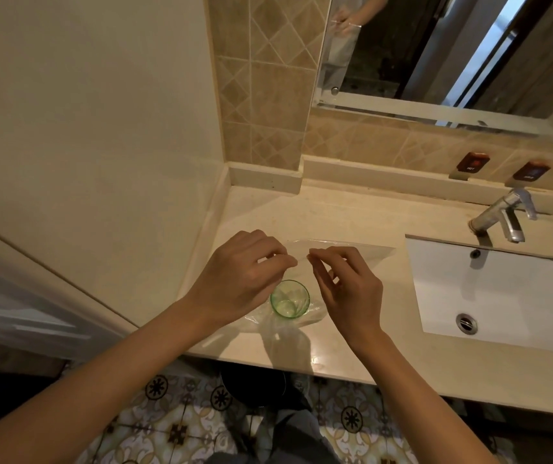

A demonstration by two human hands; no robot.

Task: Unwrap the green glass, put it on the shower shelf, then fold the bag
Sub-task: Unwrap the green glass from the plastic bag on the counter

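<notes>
**Two hands pinching a clear bag above a green glass on the counter**

The green glass (pixel 290 299) stands upright, mouth up, near the front edge of the counter (pixel 345 216), toward its left end. It rests on a crumpled part of the clear plastic bag (pixel 345 251), which spreads around its base and reaches the front edge. The rest of the bag rises from the glass and stretches as a flat sheet toward the back and right, ending just beside the left rim of the sink (pixel 489 296).

The left hand (pixel 238 283) is above and left of the glass, thumb and forefinger closed in a narrow pinch on the bag's edge. The right hand (pixel 348 286) is right of the glass, its fingertips likewise pinched on the bag; the two pinches lie close together, a small gap between them. The other fingers of both hands are loosely curled.

A faucet (pixel 503 217) stands at the counter's back edge behind the sink. A mirror (pixel 452 51) hangs on the tiled wall above.
</notes>
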